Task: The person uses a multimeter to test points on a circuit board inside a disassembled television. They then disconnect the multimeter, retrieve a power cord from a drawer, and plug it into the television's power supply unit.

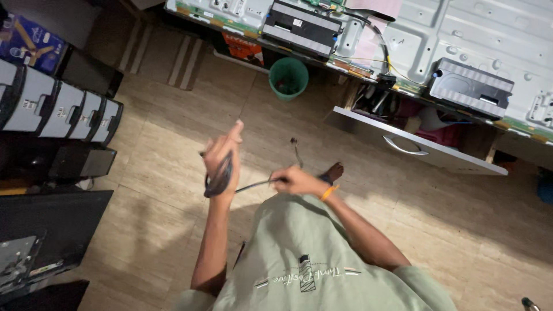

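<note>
Below the open drawer (pixel 417 147), the left hand (pixel 222 161) is gripping cable (pixel 218 179) loops — keeping them bundled. The right hand (pixel 294 181) is pinching its taut end — feeding it.

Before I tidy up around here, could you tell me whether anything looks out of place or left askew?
The grey drawer under the workbench hangs open, its cluttered contents showing. A green bucket sits on the floor nearby. The left hand holds a coiled dark cable; the right hand grips its free end.
</note>
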